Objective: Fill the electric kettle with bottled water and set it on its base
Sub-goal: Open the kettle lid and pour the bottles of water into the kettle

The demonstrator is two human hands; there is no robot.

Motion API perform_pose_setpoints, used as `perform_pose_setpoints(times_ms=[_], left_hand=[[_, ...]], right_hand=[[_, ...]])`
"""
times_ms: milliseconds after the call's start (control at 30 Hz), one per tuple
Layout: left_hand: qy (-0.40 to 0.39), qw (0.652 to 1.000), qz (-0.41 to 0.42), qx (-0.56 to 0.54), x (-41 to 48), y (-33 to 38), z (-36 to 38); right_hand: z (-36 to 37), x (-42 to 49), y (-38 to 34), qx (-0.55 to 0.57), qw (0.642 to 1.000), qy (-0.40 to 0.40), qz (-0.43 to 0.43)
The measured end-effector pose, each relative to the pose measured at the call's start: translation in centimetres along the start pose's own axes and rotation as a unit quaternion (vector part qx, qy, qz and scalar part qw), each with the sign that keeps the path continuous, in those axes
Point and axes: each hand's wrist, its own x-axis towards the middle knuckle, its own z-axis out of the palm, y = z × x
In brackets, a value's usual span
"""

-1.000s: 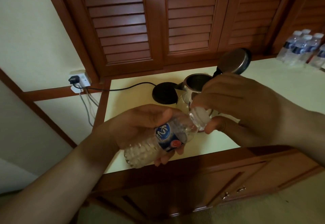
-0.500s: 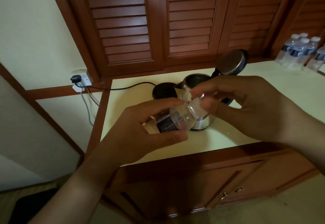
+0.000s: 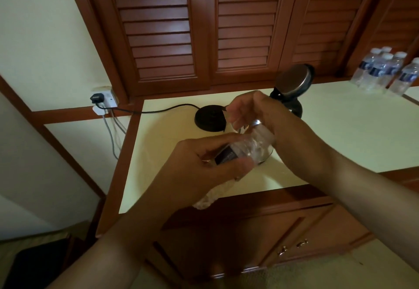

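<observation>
My left hand [image 3: 204,166] grips a clear plastic water bottle [image 3: 247,150] with a dark label, tilted neck-first toward the kettle. Curled fingers of my right hand [image 3: 256,116] sit at the bottle's neck; the cap itself is hidden. The steel electric kettle [image 3: 292,105] stands on the cream counter [image 3: 340,130] behind my hands, its lid [image 3: 294,82] flipped up, its body mostly hidden. Its round black base [image 3: 210,118] lies just left of it, with the cord running to a wall socket [image 3: 102,100].
Several full water bottles [image 3: 383,71] stand at the counter's far right. Louvred wooden doors [image 3: 204,28] rise behind the counter. Wooden cabinet doors with small handles [image 3: 292,245] are below the counter edge.
The view has shifted. My left hand has turned the bottle so its base sticks out below my palm, and my right hand has moved up and over the neck.
</observation>
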Motion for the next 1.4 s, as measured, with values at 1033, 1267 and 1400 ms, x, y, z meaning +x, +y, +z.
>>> perform_pose_setpoints(times_ms=[1033, 1267, 1400], left_hand=[[-0.041, 0.983, -0.129, -0.122, -0.4, -0.9, 0.2], [-0.157, 0.940, -0.150, -0.264, -0.3, -1.2, -0.8], [-0.167, 0.935, -0.165, -0.268, 0.2, -1.4, -1.2]], right_hand=[[-5.5, -2.5, 0.1, -0.226, 0.964, -0.083, -0.112], [-5.6, -2.8, 0.0, -0.231, 0.952, -0.109, -0.167], [-5.4, -2.7, -0.1, -0.247, 0.949, -0.087, -0.176]])
